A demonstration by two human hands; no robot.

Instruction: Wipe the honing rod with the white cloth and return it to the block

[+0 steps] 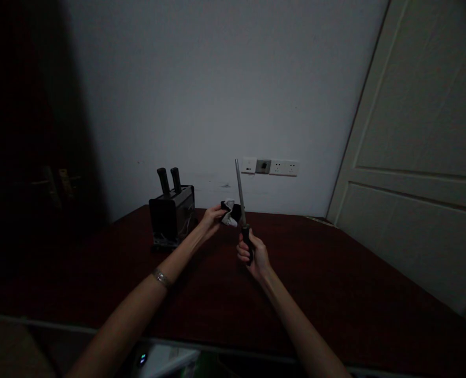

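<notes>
Gripping the black handle of a honing steel (240,191) with fingers wrapped tight around it, the right hand (252,254) is holding the rod upright, its tip pointing up in front of the wall, above the middle of the dark red surface (335,294). The left hand (213,216) is pinching a small black-and-white cloth (230,212) between thumb and fingers, pressing it against the lower part of the rod just above the handle. A bracelet (161,277) is sitting on the left wrist. Near the far left part of the surface, a dark knife block (172,215) is standing with two black handles sticking up out of it. To do this well, the cloth is probably best folded around the rod and drawn along its length away from the gripping hand, with the steel kept steady and tilted away from the body. On the wall behind, a row of sockets (270,167) is showing, and a pale door (422,157) is filling the right side. No brand, label or writing is readable in this dim light; a small lit device at the near edge is too dark to identify.
</notes>
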